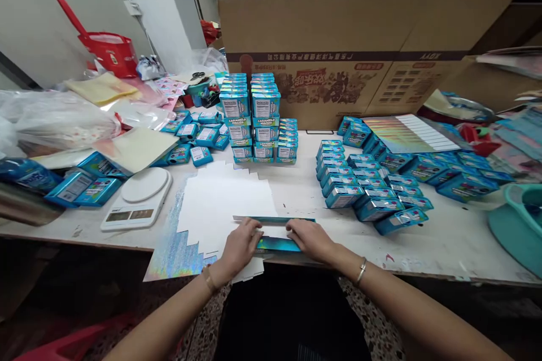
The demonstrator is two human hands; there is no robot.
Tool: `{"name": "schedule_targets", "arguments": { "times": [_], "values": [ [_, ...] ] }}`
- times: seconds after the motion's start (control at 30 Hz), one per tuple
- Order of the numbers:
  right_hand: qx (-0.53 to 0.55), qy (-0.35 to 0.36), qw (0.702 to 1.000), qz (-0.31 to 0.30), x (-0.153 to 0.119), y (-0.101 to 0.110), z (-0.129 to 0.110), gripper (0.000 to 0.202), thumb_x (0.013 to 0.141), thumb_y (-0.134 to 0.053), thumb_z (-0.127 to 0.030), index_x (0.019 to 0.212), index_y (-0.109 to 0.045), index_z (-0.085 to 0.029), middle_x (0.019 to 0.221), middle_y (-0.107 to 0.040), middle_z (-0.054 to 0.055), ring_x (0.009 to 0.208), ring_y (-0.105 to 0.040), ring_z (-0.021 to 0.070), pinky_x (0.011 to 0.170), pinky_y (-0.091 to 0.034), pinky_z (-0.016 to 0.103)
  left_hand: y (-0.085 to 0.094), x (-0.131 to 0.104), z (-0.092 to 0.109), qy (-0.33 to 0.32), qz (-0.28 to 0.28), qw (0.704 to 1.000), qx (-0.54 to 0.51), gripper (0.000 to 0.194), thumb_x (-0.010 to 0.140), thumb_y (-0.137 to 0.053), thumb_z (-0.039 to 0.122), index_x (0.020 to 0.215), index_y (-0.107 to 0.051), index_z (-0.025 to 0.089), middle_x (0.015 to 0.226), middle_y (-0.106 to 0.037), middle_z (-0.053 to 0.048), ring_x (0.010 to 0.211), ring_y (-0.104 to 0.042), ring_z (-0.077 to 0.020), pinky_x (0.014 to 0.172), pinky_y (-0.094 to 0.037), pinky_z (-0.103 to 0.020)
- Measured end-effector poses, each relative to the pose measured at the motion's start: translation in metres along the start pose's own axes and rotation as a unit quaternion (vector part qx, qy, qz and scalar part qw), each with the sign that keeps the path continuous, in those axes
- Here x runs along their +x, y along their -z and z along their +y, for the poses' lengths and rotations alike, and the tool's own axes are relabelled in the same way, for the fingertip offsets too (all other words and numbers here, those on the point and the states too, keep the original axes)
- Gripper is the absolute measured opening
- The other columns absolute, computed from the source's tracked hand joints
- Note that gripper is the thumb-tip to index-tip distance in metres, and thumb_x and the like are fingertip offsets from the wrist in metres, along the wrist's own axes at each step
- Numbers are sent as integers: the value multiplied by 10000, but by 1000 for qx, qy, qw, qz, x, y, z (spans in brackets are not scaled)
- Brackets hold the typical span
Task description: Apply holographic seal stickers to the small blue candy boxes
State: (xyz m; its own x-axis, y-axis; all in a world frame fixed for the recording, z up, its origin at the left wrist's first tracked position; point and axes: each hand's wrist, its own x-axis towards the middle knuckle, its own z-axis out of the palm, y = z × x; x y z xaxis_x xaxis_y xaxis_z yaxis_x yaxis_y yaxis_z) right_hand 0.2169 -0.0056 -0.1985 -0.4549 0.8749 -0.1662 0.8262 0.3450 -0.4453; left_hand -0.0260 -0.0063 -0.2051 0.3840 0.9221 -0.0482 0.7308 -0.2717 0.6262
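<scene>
Clearly, the bare left hand and bare right hand had fingers curled nearly closed on a blue-green, white-lined cardboard carton.

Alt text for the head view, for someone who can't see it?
The left hand and right hand hold an open blue carton at a white table. Blue CARAMELO MACIZO boxes stand stacked behind; a white digital scale sits left.

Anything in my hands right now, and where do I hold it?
A blue carton: the left hand holds it near its left end, the right hand near its right end.
</scene>
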Motion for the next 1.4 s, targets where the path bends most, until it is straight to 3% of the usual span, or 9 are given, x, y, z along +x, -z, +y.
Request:
{"name": "schedule_targets", "arguments": {
  "times": [0.1,0.2,0.37,0.57,0.8,1.0,1.1,1.2,1.4],
  "values": [
    [-58,74,994,54,-16,-12,10,249,1022,-429,-298,963,-641,-181,1010,-665,118,952,-585,243,808,-425,339,-7,-13,-5,-184,19,972,143,279,1012,-402,314,1047,-645,181,1034,-665,-124,971,-593,-274,863,-472,-413],
    [-144,188,967,96,-37,-23,21,316,978,-530,-459,1031,-632,-165,1019,-645,130,928,-550,267,785,-418,374,-9,-18,-3,-264,-68,933,234,261,1011,-447,333,1051,-637,159,978,-666,-119,909,-584,-269,801,-486,-403],
    [-178,140,974,15,-41,-31,15,81,933,-580,-197,1008,-605,-175,964,-623,92,878,-534,240,739,-390,350,-9,-11,24,-177,-170,923,296,210,900,-438,36,935,-604,160,983,-649,-114,899,-577,-256,767,-495,-380],
    [-164,50,984,-38,-34,-27,-8,271,831,-477,24,987,-606,-156,1012,-635,126,948,-557,252,750,-400,341,-5,-6,37,-127,-216,929,272,373,705,-475,-54,985,-569,174,1063,-654,-121,950,-590,-262,797,-497,-377],
    [-90,34,991,-94,-23,-11,-8,57,917,-610,-236,942,-618,-186,993,-687,88,895,-629,229,698,-400,303,12,16,37,-135,-253,928,238,170,818,-501,59,840,-589,203,843,-684,-73,797,-634,-252,691,-470,-337],
    [-61,-4,998,9,-40,-11,-35,182,983,-473,-214,1108,-601,-181,1056,-699,115,927,-672,246,730,-456,318,36,38,46,-233,-146,917,290,326,784,-438,-54,918,-611,187,968,-679,-103,1017,-577,-270,1048,-379,-471],
    [-6,33,998,45,-30,1,-31,317,964,-541,-354,1249,-573,-218,984,-724,80,883,-686,246,720,-477,313,36,40,27,-231,-145,921,277,286,809,-451,-30,770,-608,206,879,-670,-67,1053,-568,-267,1162,-232,-556],
    [9,-60,985,162,11,14,-13,489,891,-620,-458,1291,-541,-188,1144,-674,144,1076,-636,308,812,-498,357,27,37,-1,-203,-112,958,171,323,784,-472,-23,851,-658,232,1083,-684,-58,1261,-503,-265,1173,-251,-557],
    [140,-176,957,186,75,-5,7,406,795,-534,-157,1196,-574,-205,1006,-715,65,871,-694,217,748,-528,296,-4,45,-13,94,149,979,-104,480,896,-562,326,1339,-455,177,1360,-515,-167,1323,-486,-315,1034,-474,-492]
  ]
}}
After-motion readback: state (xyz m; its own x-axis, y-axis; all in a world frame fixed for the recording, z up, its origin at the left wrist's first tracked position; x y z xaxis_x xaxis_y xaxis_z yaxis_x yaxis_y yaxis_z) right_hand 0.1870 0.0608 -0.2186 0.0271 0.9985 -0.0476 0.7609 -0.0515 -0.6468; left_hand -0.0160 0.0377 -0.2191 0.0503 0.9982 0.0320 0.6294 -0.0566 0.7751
